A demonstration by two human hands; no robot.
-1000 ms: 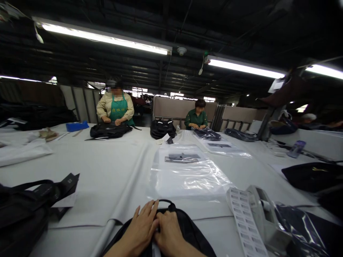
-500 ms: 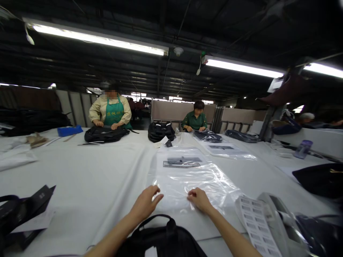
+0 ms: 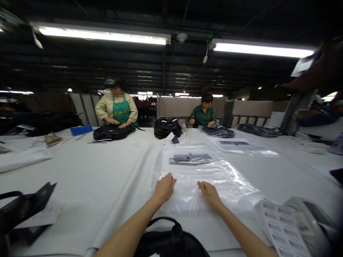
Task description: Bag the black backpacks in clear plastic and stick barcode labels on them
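A stack of clear plastic bags [image 3: 187,175] lies flat on the white-covered table, with a dark printed warning box near its far end. Over the near part of the stack, my left hand [image 3: 164,187] is closed, fingertips pinching the film. My right hand [image 3: 210,192] is a short way to the right, also closed with thumb and fingers on the plastic. Between my forearms sits a black bag [image 3: 171,241] with a carry handle, close to my body and touched by neither hand.
Label sheets [image 3: 284,228] and a grey device [image 3: 311,217] lie at right. Black items with tags [image 3: 29,210] are at left. Across the table, one person in a green apron [image 3: 120,110] handles a black bag [image 3: 114,132]; another in a green top [image 3: 203,116] has a dark wrapped item [image 3: 218,131].
Both hands have moved forward over the plastic bags, and their fingers have closed on the film. The view has shifted slightly. The apron-wearing person's hands have moved on the black bag.
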